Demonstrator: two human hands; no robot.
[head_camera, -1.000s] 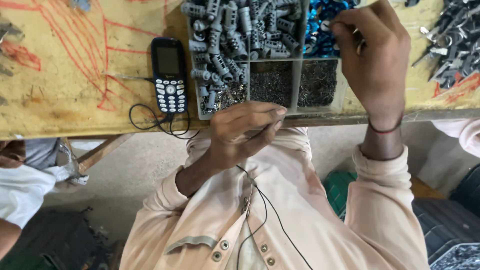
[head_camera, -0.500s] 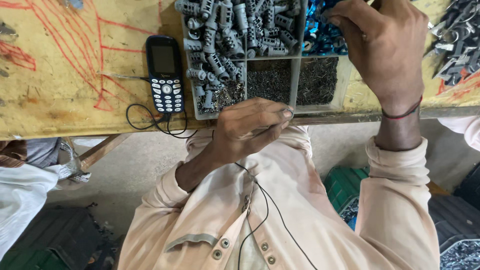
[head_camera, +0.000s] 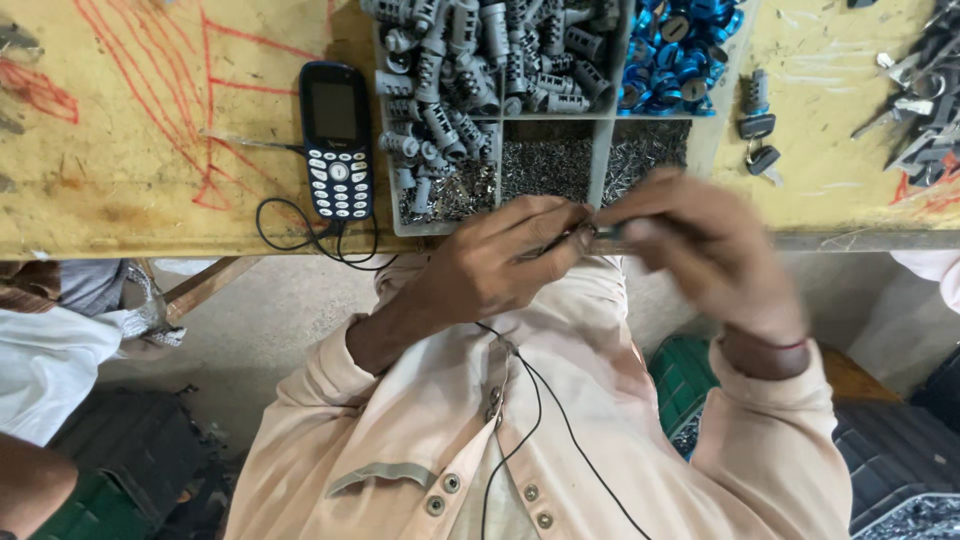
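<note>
Two hands meet just in front of the chest, nearer than the bench edge. The left hand (head_camera: 500, 265) has its fingertips (head_camera: 560, 240) pressed together around a small dark metal part (head_camera: 592, 233), which sticks out past them toward the right. The right hand (head_camera: 715, 255) comes in from the other side; it is blurred, so I cannot tell whether its fingers are pinching the same part or only touching its end. The part's long axis seems to run sideways, from one set of fingertips to the other, roughly level with the bench edge (it is too small and smeared to say more). Both hands are about equally close to it, the left having the clearer hold.

Just beyond the fingertips sits a grey divided tray (head_camera: 610, 90) on the yellow bench (head_camera: 150, 190). Its nearest compartments hold tiny metal pins (head_camera: 545, 165); farther off lie grey lock cylinders (head_camera: 470, 60), and beyond the right hand's fingers blue caps (head_camera: 680, 40). Off to the left of the left hand lies a dark keypad phone (head_camera: 337, 140) with a black cable, and far right of the right hand some keys (head_camera: 925, 110).
</note>
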